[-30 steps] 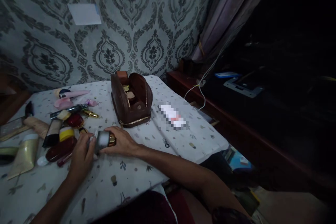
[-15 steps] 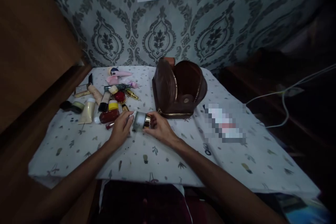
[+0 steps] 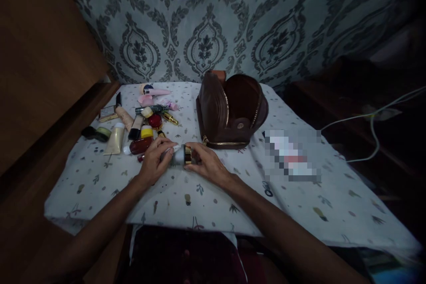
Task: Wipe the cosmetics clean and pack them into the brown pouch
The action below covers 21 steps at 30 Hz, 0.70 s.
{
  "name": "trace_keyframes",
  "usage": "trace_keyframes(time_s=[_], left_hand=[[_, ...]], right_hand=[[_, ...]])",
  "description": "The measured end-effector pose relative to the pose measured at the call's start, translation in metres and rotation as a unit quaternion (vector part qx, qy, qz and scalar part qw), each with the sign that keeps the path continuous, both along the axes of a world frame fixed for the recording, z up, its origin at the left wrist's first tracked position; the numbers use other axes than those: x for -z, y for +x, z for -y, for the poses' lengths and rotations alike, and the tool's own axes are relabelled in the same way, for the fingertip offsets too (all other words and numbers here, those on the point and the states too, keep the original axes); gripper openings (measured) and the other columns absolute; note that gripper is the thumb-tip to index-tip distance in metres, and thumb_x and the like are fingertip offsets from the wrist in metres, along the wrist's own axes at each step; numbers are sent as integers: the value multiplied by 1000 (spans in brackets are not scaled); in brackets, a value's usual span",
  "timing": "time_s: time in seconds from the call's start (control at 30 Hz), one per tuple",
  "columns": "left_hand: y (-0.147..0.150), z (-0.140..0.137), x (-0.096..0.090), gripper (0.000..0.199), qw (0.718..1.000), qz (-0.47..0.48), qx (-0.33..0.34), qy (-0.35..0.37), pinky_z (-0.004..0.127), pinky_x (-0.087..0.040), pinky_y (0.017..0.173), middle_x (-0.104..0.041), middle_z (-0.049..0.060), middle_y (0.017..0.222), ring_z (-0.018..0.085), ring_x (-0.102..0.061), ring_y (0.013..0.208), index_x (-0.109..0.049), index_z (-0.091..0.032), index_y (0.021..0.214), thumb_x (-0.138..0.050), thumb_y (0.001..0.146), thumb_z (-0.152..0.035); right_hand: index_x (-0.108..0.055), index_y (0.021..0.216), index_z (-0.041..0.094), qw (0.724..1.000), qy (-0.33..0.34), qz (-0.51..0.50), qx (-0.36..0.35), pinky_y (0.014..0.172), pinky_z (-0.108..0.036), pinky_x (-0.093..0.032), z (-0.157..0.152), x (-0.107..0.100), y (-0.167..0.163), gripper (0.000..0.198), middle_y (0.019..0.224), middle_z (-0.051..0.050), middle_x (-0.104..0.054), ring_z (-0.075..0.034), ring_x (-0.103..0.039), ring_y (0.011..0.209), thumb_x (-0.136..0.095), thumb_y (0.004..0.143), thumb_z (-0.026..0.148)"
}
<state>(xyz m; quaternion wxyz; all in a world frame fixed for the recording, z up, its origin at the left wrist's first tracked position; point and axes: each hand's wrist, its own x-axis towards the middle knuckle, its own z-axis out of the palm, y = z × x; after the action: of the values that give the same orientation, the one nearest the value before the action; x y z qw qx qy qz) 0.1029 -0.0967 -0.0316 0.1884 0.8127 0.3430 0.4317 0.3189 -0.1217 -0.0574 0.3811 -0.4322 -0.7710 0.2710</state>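
A frosted cosmetic jar (image 3: 179, 156) with a shiny gold lid lies sideways between my two hands, just above the cloth. My right hand (image 3: 208, 162) is closed round the gold lid end. At the jar's other end, my left hand (image 3: 156, 157) curls its fingers over the body. Something thin and white shows at its fingertips; I cannot make out whether it is a tissue. Close to my left hand lie a dark red bottle (image 3: 141, 145) with a white cap, a yellow-lidded pot (image 3: 146, 132) and a cream tube (image 3: 115, 139).
A brown leather bag (image 3: 214, 115) stands unzipped behind my right hand. More cosmetics, including a foundation bottle (image 3: 136, 126) and a pink-handled brush (image 3: 158, 92), spread over the left of the patterned tablecloth (image 3: 206, 204). A blurred-out rectangular item (image 3: 291, 157) lies to the right.
My left hand has moved further over the jar's body, covering more of it. My right hand stays on the lid. The whole view has shifted slightly.
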Motion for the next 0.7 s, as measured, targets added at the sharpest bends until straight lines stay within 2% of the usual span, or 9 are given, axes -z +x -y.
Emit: trace_keyframes(time_s=[0.1,0.2,0.37,0.47,0.7], left_hand=[[-2,1,0,23,1000,-8,5,19,37,-49,85,-60,9,103,21,-59,98,-70,-18,109,-51,97,-24],[-3,2,-2,23,998,-23,16,53,37,-49,83,-60,9,103,21,-59,96,-70,-18,110,-52,95,-21],[-1,5,-6,24,995,-36,49,83,38,-49,82,-61,9,103,21,-58,95,-70,-20,112,-53,94,-18],[0,4,-5,24,996,-27,53,60,38,-48,83,-61,9,102,21,-59,96,-71,-20,111,-52,95,-20],[0,-4,-2,29,996,-10,45,-81,33,-48,79,-63,7,91,19,-60,87,-72,-17,99,-47,99,-31]], right_hand=[[-49,133,21,997,-61,-39,-6,78,-35,-52,-1,-3,2,63,106,-7,-66,-21,-64,87,-77,79,40],[-49,134,18,993,-94,-70,5,73,-34,-52,-3,-3,3,67,102,-7,-67,-19,-63,82,-76,79,45],[-62,119,17,996,-69,-54,0,74,-32,-50,-4,0,3,56,92,-4,-66,-19,-61,81,-82,72,41],[-61,120,19,999,-38,-14,-4,74,-33,-50,-2,-2,3,57,96,-5,-64,-20,-60,82,-84,71,37],[-56,129,22,998,-10,-2,-55,79,-36,-51,0,-7,5,60,115,-10,-64,-21,-61,91,-81,76,37]])
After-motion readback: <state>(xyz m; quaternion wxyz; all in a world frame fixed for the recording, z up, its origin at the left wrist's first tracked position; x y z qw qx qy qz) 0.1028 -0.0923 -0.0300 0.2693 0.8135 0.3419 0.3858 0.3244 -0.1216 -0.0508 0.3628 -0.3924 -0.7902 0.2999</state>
